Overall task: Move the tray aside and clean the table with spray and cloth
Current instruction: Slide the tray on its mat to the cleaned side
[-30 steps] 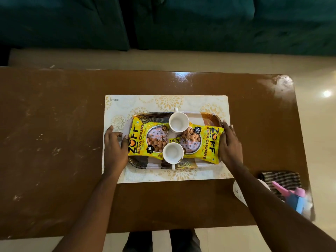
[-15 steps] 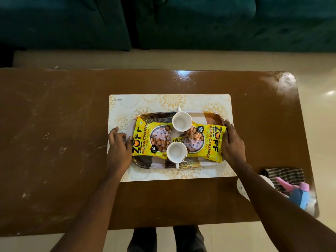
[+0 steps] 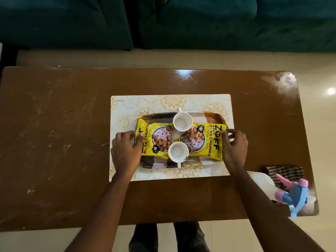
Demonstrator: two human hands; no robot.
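Observation:
A patterned tray (image 3: 211,116) sits on a cream floral placemat (image 3: 127,110) in the middle of the brown table (image 3: 54,142). It carries two yellow soya chunk packets (image 3: 213,142) and two white cups (image 3: 182,121). My left hand (image 3: 125,151) grips the tray's left end, thumb lying on a packet. At the tray's right end my right hand (image 3: 235,148) has its fingers curled round the edge. A blue and pink spray bottle (image 3: 294,195) and a striped cloth (image 3: 285,172) lie at the table's near right corner.
The tabletop shows white smears and specks, mostly on its left half. A white round object (image 3: 261,182) sits partly under my right forearm. A dark green sofa (image 3: 200,22) stands beyond the table's far edge. My legs (image 3: 169,237) are at the near edge.
Both hands have closed in on the tray ends, and my left thumb now lies on a packet. The tray stays on the placemat.

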